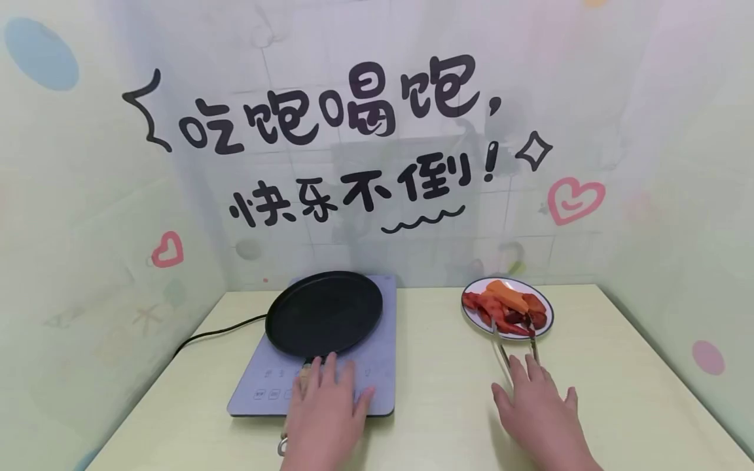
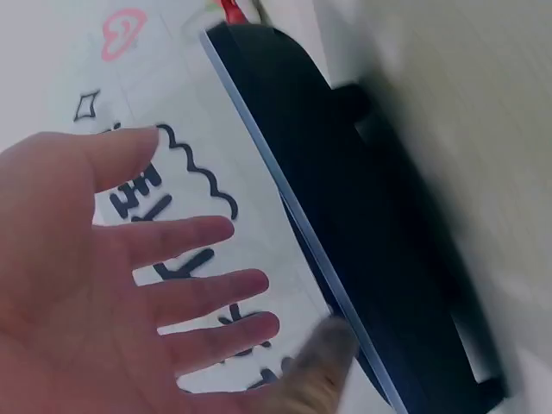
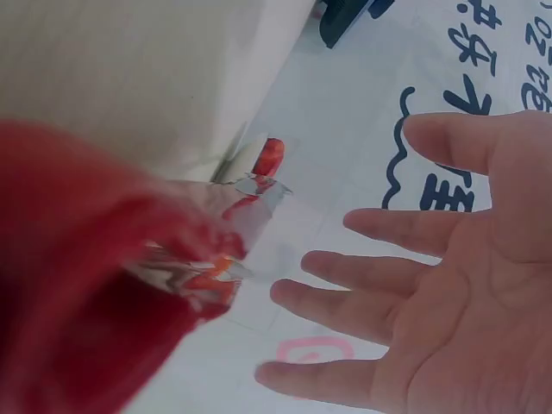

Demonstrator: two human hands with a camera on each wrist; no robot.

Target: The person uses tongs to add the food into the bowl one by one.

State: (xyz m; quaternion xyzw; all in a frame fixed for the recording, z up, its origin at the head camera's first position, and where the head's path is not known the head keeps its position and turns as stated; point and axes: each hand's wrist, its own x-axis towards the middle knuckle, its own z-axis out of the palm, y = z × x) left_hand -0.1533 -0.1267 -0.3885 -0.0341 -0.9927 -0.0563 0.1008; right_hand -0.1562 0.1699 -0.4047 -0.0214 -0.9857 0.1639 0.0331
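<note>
My left hand (image 1: pixel 326 412) is over the wooden handle (image 1: pixel 292 418) of a black frying pan (image 1: pixel 324 314). Its fingers are spread and straight, and in the left wrist view the palm (image 2: pixel 69 293) holds nothing. The pan sits on a flat induction cooker (image 1: pixel 377 366). On the right, my right hand (image 1: pixel 538 409) is spread above metal tongs (image 1: pixel 503 356), whose tips reach onto a plate (image 1: pixel 468 320) of red and orange food pieces (image 1: pixel 501 304). The hand hides the tongs' near end. In the right wrist view a blurred red grip (image 3: pixel 95 267) fills the left, apart from the straight fingers.
A black cord (image 1: pixel 220 331) runs from behind the pan to the table's left edge. The pale table (image 1: pixel 436 392) is enclosed by a printed curtain (image 1: pixel 648 229) with black lettering and pink hearts. A metal hanging ring (image 1: pixel 282 447) ends the pan's handle.
</note>
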